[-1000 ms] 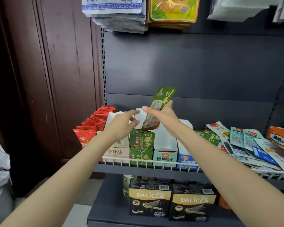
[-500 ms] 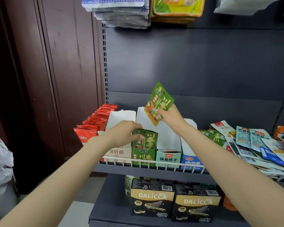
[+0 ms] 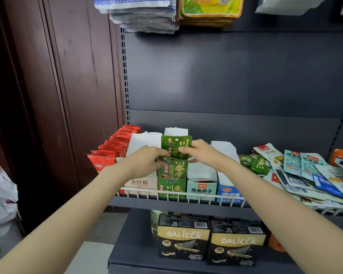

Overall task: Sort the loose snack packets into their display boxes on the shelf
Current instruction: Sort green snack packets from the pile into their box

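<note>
A green snack packet (image 3: 175,146) stands upright over the green display box (image 3: 171,186) on the wire-fronted shelf (image 3: 186,194). My right hand (image 3: 201,155) pinches its right edge. My left hand (image 3: 145,162) grips the left side of the green packets at the box's mouth, where another green packet (image 3: 174,169) stands. A heap of loose packets (image 3: 297,171), green, teal and white, lies on the shelf to the right.
Left of the green box stand a beige box (image 3: 141,181) and a row of red packets (image 3: 115,149); to its right a teal box (image 3: 201,186) and a blue box (image 3: 229,191). Two black DALICCA boxes (image 3: 210,240) sit on the lower shelf. Bags hang overhead.
My right hand has brought the green packet down from above the boxes and turned it upright into the green box's mouth. My left hand has moved onto the packets there.
</note>
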`<state>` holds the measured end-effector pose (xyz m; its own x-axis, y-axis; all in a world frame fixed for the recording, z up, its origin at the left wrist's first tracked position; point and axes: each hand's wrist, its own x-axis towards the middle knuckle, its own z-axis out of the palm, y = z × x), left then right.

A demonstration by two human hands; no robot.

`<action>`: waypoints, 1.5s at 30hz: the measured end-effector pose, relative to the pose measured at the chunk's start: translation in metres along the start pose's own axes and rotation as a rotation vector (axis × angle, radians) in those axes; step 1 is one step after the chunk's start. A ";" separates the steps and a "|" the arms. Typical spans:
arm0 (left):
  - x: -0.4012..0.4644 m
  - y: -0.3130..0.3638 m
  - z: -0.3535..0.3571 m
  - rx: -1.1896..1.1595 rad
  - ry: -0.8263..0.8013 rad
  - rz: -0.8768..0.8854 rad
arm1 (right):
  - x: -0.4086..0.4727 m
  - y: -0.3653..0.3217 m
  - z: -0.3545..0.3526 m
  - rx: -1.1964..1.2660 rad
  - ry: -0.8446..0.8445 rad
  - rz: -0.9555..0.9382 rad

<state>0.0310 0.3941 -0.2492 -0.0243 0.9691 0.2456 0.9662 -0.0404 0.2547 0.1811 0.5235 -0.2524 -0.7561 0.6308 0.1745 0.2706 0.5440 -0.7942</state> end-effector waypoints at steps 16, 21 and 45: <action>0.005 0.074 0.015 0.046 0.481 0.137 | -0.056 0.025 -0.047 0.073 0.228 -0.033; 0.032 0.137 0.047 -0.016 0.318 0.147 | -0.097 0.062 -0.075 0.011 0.400 0.113; 0.278 0.196 0.189 -0.222 -0.226 -0.353 | -0.021 0.222 -0.209 -0.776 0.091 0.560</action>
<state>0.2623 0.7020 -0.3082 -0.2614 0.9605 -0.0953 0.8300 0.2741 0.4858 0.3814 0.7470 -0.3106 -0.3565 0.9333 -0.0427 0.9224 0.3443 -0.1752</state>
